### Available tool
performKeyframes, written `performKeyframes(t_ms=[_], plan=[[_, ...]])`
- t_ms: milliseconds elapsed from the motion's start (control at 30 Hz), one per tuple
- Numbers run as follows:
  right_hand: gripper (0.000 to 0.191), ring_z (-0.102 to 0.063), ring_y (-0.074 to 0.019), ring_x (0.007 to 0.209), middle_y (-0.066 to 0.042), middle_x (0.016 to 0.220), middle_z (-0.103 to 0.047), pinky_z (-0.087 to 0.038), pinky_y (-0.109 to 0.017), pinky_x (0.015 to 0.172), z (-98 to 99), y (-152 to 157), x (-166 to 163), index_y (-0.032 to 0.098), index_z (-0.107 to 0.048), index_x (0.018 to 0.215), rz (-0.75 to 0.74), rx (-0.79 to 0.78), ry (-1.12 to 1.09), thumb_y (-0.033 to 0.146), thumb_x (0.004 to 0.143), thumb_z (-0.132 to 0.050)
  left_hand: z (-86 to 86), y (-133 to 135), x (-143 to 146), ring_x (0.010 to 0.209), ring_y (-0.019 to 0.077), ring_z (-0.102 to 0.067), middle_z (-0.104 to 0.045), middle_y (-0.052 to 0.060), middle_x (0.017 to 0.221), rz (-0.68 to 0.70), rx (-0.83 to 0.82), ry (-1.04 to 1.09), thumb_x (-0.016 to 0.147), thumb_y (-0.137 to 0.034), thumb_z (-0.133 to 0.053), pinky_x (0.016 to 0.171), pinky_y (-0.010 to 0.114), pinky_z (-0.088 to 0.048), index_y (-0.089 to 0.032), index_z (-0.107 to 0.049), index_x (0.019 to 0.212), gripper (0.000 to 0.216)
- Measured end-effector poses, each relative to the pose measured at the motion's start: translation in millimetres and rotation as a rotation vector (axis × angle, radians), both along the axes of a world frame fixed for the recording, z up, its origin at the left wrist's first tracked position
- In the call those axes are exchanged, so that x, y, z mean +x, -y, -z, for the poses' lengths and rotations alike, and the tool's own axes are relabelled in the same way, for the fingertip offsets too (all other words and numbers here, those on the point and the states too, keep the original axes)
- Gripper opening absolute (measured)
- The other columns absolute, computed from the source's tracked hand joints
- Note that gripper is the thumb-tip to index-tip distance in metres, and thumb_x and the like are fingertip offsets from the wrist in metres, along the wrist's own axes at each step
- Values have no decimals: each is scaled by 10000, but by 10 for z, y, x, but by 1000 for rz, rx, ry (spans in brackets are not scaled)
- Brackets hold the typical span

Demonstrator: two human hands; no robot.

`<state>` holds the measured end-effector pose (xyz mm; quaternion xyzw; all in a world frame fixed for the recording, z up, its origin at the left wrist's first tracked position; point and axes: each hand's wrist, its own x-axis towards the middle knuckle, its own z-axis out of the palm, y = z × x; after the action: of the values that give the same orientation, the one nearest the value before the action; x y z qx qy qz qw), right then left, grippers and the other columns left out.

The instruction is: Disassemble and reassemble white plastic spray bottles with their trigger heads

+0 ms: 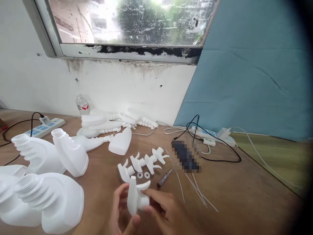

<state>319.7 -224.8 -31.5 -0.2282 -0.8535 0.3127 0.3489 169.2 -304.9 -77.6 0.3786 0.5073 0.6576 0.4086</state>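
Low in the middle of the view, both my hands hold one white spray trigger head point(135, 195). My left hand point(121, 212) curls around its body from the left, thumb and fingers closed on it. My right hand point(165, 209) pinches its threaded collar end from the right. Just beyond them on the wooden table point(244, 195) lie several more white trigger heads point(144, 161) in a row, two small clear washers point(143, 175) and a small dark tool point(163, 179).
White plastic bottles point(49, 199) lie at the left, more of them point(107, 125) by the wall. Thin white tubes point(195, 191) lie right of my hands. A dark blurred device point(185, 156), black cables, two power strips point(45, 127) and a small water bottle point(82, 105) stand farther back.
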Motion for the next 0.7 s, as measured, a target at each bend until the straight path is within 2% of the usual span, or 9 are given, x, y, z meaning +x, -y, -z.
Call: performKeyframes(t_ms=[67, 100, 167, 267, 367, 433, 500, 600, 700], plan=[[318, -665, -184, 650, -16, 772, -697, -557, -263, 556, 95, -6, 8, 284, -600, 1201, -93, -181, 124, 223, 906, -498, -6, -89, 24, 819, 206, -597, -633, 85, 975, 126, -103, 135, 774, -513, -657, 728, 307, -479, -211, -531, 1168, 512], [303, -653, -182, 646, -20, 768, -690, -538, -266, 557, 149, -24, 16, 265, -611, 1191, -79, -231, 132, 254, 908, -501, -7, -135, 6, 738, 176, -586, -632, 66, 899, 185, -154, 184, 782, -514, -650, 669, 285, -468, -206, -537, 1136, 483], [310, -589, -155, 553, -10, 692, -655, -472, -249, 492, 256, -73, 29, 222, -638, 1165, 8, -296, 118, 323, 887, -545, -13, -241, -65, 610, 126, -535, -602, 30, 785, 291, -210, 213, 781, -502, -661, 567, 248, -425, -192, -546, 1066, 436], [369, -416, -98, 400, 42, 511, -527, -336, -213, 385, 349, -163, 54, 192, -675, 1126, 114, -301, 105, 415, 838, -616, -30, -437, -179, 575, 105, -515, -574, 17, 764, 409, -173, 151, 785, -471, -672, 527, 234, -406, -174, -540, 1019, 401], [395, -481, -119, 467, 14, 602, -588, -412, -227, 441, 340, -319, 142, 198, -682, 1099, 200, -123, 117, 465, 811, -643, -47, -621, -231, 531, 115, -515, -572, 14, 691, 508, -166, 169, 798, -480, -652, 483, 232, -386, -163, -515, 1042, 423], [435, -587, -172, 639, -45, 796, -650, -511, -282, 602, 344, -485, 254, 198, -628, 1186, 325, 40, 145, 456, 835, -612, -61, -696, -240, 499, 110, -496, -568, 11, 666, 524, -182, 279, 821, -473, -622, 453, 221, -345, -161, -504, 1053, 406], [489, -624, -217, 803, -86, 913, -646, -533, -350, 747, 403, -683, 387, 185, -517, 1315, 500, 137, 169, 426, 890, -530, -82, -718, -255, 509, 93, -489, -576, 19, 734, 505, -201, 419, 855, -422, -588, 457, 212, -315, -167, -510, 1043, 327], [555, -584, -287, 1053, -161, 1122, -601, -492, -447, 889, 551, -932, 549, 147, -399, 1399, 691, 226, 230, 425, 922, -457, -118, -688, -307, 564, 95, -522, -570, 22, 842, 489, -262, 587, 871, -348, -573, 499, 218, -327, -179, -527, 1022, 231], [654, -424, -367, 1268, -201, 1377, -444, -363, -565, 1008, 599, -1008, 592, 146, -342, 1431, 793, 376, 336, 471, 889, -509, -139, -653, -363, 633, 130, -564, -567, 28, 869, 476, -323, 683, 866, -332, -579, 544, 232, -354, -185, -530, 1012, 213]])
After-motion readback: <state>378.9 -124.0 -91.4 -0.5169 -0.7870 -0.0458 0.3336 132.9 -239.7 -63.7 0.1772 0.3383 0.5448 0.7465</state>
